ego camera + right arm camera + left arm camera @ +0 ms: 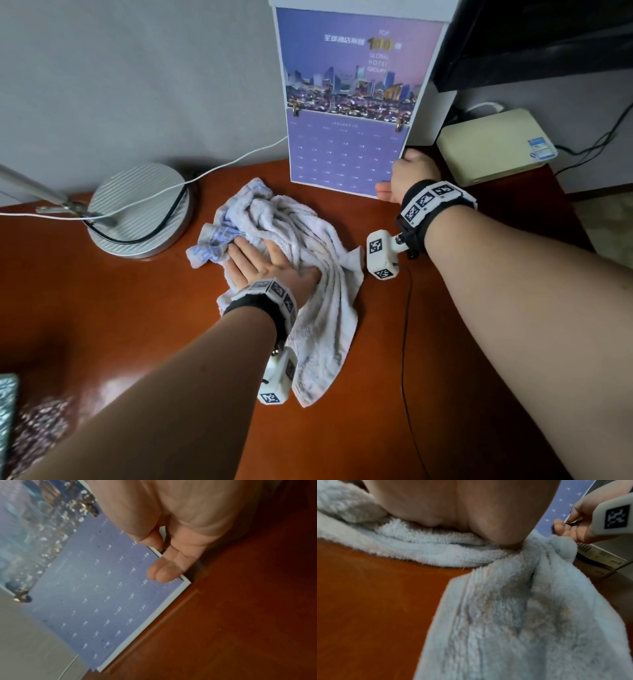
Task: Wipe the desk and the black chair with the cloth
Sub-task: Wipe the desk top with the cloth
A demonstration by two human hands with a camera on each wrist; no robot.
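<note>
The cloth [291, 260] lies bunched on the worktop [445, 342] just in front of the calendar [352, 102], the left hand [263, 263] pressing it with straight fingers. The right hand [407, 178] pinches the calendar's lower corner (seemingly lifted clear); a slip could topple it onto the cloth. The black chair is out of view.
</note>
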